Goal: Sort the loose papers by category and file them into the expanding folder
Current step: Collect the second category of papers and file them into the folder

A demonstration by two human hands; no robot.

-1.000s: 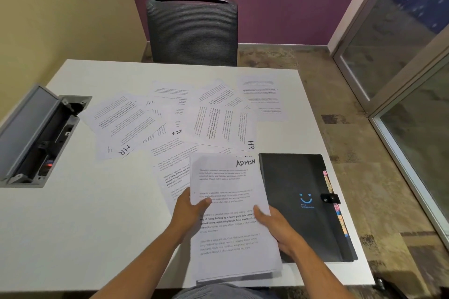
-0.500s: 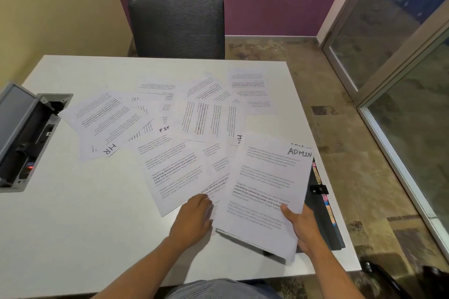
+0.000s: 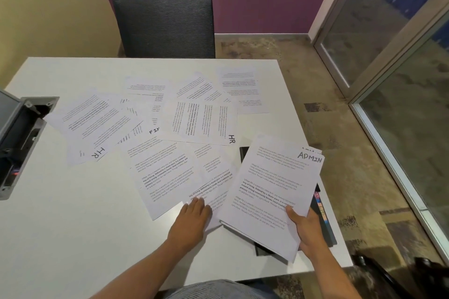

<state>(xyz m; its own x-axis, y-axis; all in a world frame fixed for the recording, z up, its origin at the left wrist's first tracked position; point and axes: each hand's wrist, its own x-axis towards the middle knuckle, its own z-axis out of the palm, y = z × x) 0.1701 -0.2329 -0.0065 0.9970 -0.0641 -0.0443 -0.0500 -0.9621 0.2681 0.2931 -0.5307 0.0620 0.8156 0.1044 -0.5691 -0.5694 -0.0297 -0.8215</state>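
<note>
My right hand grips the near right corner of a small stack of sheets marked ADMIN, held over the black expanding folder, which shows only at its right edge and corners. My left hand rests with fingers flat on the near edge of loose printed sheets on the white table. More loose papers fan out behind: two marked HR and one marked FIN.
A grey mesh office chair stands at the table's far side. An open grey cable box is set in the table's left edge. Glass partition panels run along the right, over patterned carpet.
My right hand carried the ADMIN stack from in front of me to the right, over the folder. My left hand let go of it and came down onto the loose sheets.
</note>
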